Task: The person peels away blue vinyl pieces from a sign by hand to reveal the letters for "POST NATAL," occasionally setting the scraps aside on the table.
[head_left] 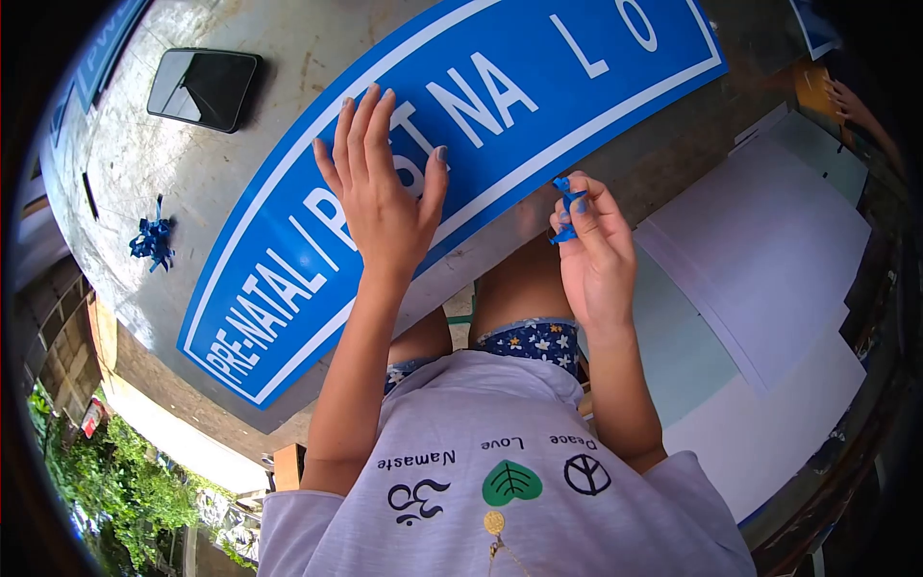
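Observation:
A blue sign [317, 226] with white lettering and a white border lies across the table in front of me. My left hand [385, 197] rests on its face with the fingers spread, over part of the lettering, and holds nothing. Just off the sign's near edge, my right hand [598, 245] is raised with thumb and fingers pinched on a crumpled strip of blue vinyl [563, 233]. A tangled clump of blue vinyl scraps [152, 240] lies on the table to the left of the sign.
A black smartphone [204, 89] lies on the worn metal table [288, 43] at upper left. Large white sheets [769, 250] are stacked to my right. Another person's hand [848, 101] shows at the far right. Part of another blue sign [104, 48] is at the upper left edge.

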### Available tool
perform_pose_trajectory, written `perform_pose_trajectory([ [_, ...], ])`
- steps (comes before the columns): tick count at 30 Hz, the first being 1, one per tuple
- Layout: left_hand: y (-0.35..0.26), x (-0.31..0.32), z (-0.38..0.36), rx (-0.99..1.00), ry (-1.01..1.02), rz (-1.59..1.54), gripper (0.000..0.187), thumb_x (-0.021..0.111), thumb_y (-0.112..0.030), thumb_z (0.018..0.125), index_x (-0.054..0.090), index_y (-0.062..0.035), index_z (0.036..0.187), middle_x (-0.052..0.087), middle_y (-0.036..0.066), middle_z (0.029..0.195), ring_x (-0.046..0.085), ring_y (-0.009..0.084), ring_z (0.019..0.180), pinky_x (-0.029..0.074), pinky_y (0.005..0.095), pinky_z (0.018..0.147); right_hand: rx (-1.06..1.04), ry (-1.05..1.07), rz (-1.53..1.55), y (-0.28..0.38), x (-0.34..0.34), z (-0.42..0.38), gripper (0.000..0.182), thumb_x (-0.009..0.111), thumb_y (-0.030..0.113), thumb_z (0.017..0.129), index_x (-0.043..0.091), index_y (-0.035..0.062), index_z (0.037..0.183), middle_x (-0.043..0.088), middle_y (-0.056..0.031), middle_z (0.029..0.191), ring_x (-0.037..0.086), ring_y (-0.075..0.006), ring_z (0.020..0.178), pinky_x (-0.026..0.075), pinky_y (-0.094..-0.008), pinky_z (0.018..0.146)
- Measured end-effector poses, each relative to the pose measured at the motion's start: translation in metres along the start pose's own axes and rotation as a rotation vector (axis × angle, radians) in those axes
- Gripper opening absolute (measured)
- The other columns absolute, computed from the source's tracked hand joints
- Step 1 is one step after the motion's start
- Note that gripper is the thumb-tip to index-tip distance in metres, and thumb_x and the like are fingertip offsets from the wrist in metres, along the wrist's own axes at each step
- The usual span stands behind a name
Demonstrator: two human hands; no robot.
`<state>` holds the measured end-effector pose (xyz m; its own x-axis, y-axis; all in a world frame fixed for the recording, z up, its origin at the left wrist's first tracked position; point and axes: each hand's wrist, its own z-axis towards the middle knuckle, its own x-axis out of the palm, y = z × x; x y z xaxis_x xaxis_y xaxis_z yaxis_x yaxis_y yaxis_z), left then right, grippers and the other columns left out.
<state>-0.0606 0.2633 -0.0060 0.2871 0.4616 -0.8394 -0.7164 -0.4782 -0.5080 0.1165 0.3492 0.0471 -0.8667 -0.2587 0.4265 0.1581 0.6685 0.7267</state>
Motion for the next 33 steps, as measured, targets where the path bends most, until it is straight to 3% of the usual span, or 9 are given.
perform_pose_trajectory([
  [2, 0.009, 0.000, -0.005, 0.047, -0.190, -0.195, 0.052, 0.067, -0.014, 0.082, 0.050, -0.0086, 0.131, 0.050, 0.011, 0.136, 0.043, 0.0294, 0.132, 0.014, 0.0560, 0.114, -0.030, 0.016, 0.017, 0.007, 0.000, -0.008, 0.016, 0.055, 0.009, 0.097, 0.056, 0.0027, 0.112, 0.049, -0.0023, 0.112, 0.048, -0.0091, 0.088, 0.039, -0.0244, 0.080],
  [3, 0.004, -0.006, -0.007, 0.104, -0.237, -0.159, 0.048, 0.069, -0.002, 0.078, 0.054, -0.0065, 0.123, 0.057, 0.011, 0.126, 0.054, 0.0283, 0.119, 0.025, 0.0552, 0.111, -0.022, 0.045, 0.005, 0.010, 0.000, -0.013, 0.016, 0.055, 0.009, 0.097, 0.055, 0.0029, 0.111, 0.048, -0.0024, 0.112, 0.047, -0.0094, 0.087, 0.039, -0.0247, 0.079],
  [6, -0.034, -0.035, -0.026, 0.239, -0.008, -0.428, 0.046, 0.076, -0.004, 0.074, 0.058, -0.0054, 0.116, 0.064, 0.011, 0.114, 0.063, 0.0282, 0.100, 0.034, 0.0540, 0.107, -0.041, 0.142, -0.006, 0.011, 0.001, -0.036, 0.016, 0.054, 0.013, 0.097, 0.053, 0.0038, 0.110, 0.048, -0.0026, 0.112, 0.046, -0.0095, 0.086, 0.039, -0.0247, 0.079],
  [9, -0.084, -0.066, -0.054, 0.135, 0.225, -0.566, 0.046, 0.077, -0.016, 0.074, 0.059, -0.0059, 0.115, 0.060, 0.012, 0.114, 0.056, 0.0304, 0.107, 0.044, 0.0438, 0.093, 0.029, 0.112, -0.083, 0.012, 0.001, -0.073, 0.018, 0.049, 0.021, 0.100, 0.051, 0.0057, 0.110, 0.047, -0.0010, 0.106, 0.045, -0.0071, 0.081, 0.038, -0.0225, 0.073],
  [11, -0.097, -0.069, -0.079, -0.009, 0.321, -0.654, 0.041, 0.075, -0.014, 0.076, 0.061, -0.0093, 0.114, 0.059, 0.010, 0.110, 0.056, 0.0277, 0.102, 0.043, 0.0393, 0.089, 0.024, 0.127, -0.057, 0.008, 0.000, -0.098, 0.018, 0.048, 0.022, 0.101, 0.051, 0.0063, 0.110, 0.048, -0.0004, 0.103, 0.044, -0.0064, 0.079, 0.038, -0.0224, 0.071],
  [14, -0.089, -0.083, -0.098, 0.183, 0.331, -0.608, 0.029, 0.074, -0.012, 0.077, 0.063, -0.0087, 0.104, 0.061, 0.004, 0.098, 0.058, 0.0226, 0.093, 0.042, 0.0349, 0.085, 0.019, 0.131, -0.064, -0.004, -0.011, -0.126, 0.017, 0.045, 0.023, 0.102, 0.051, 0.0080, 0.109, 0.048, 0.0008, 0.097, 0.045, -0.0051, 0.078, 0.039, -0.0219, 0.068],
  [24, -0.078, -0.140, -0.167, 0.280, 0.162, -0.550, 0.020, 0.072, -0.015, 0.078, 0.064, -0.0091, 0.095, 0.060, 0.005, 0.094, 0.059, 0.0236, 0.082, 0.042, 0.0353, 0.084, 0.047, 0.263, -0.086, -0.041, 0.005, -0.179, 0.020, 0.042, 0.027, 0.104, 0.050, 0.0109, 0.112, 0.052, 0.0009, 0.093, 0.049, -0.0053, 0.078, 0.041, -0.0221, 0.067],
  [30, -0.062, -0.158, -0.185, 0.177, 0.160, -0.666, 0.017, 0.068, -0.006, 0.079, 0.062, -0.0029, 0.095, 0.061, 0.010, 0.088, 0.062, 0.0289, 0.081, 0.049, 0.0364, 0.072, 0.101, 0.423, -0.114, -0.059, 0.019, -0.185, 0.026, 0.040, 0.032, 0.104, 0.051, 0.0099, 0.113, 0.056, -0.0008, 0.099, 0.052, -0.0084, 0.083, 0.042, -0.0256, 0.072],
  [33, -0.054, -0.164, -0.192, -0.035, 0.270, -0.965, 0.020, 0.067, -0.003, 0.082, 0.060, -0.0007, 0.100, 0.065, 0.012, 0.095, 0.065, 0.0236, 0.086, 0.051, 0.0340, 0.075, 0.118, 0.435, -0.074, -0.066, 0.019, -0.179, 0.027, 0.041, 0.033, 0.103, 0.052, 0.0097, 0.111, 0.056, -0.0010, 0.099, 0.052, -0.0093, 0.083, 0.042, -0.0263, 0.072],
])
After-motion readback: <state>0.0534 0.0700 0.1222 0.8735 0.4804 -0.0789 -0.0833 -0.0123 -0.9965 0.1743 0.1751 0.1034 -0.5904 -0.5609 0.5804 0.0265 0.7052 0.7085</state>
